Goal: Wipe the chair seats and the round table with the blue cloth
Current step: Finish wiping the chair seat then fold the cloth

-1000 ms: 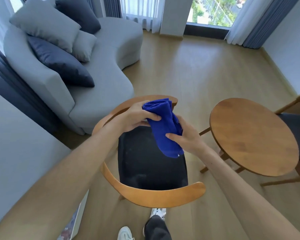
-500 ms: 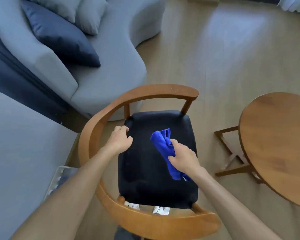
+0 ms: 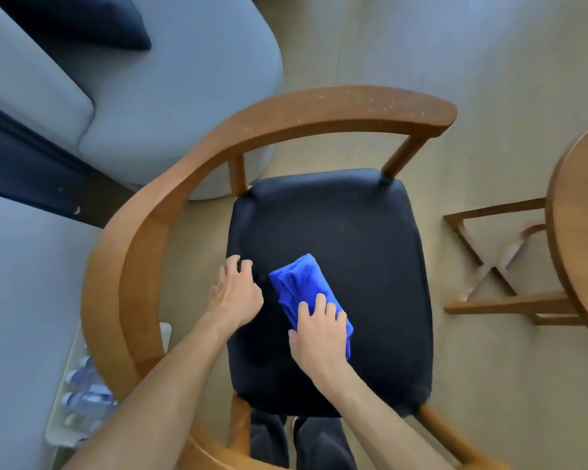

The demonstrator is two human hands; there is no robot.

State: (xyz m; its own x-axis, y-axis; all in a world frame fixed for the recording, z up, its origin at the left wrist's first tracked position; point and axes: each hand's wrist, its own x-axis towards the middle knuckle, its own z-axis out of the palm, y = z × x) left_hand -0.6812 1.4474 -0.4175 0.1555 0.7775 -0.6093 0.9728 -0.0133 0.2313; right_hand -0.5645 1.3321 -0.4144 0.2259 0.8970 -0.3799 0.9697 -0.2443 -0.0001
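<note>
The blue cloth lies folded on the left half of the chair's black seat. My right hand presses down on the cloth's near end with fingers spread over it. My left hand rests on the seat's left edge beside the cloth, fingers bent with their tips on the cushion. The chair's curved wooden backrest wraps around the far and left sides. At the right edge of the frame only a slice of the round wooden table shows.
A grey sofa with a dark cushion stands behind the chair. On the floor to the left a pack of water bottles leans by a grey wall. The table's crossed legs stand right of the chair.
My left hand let go of the cloth and dropped to the seat's left edge. My right hand brought the cloth down onto the seat. The view tilted down and closer.
</note>
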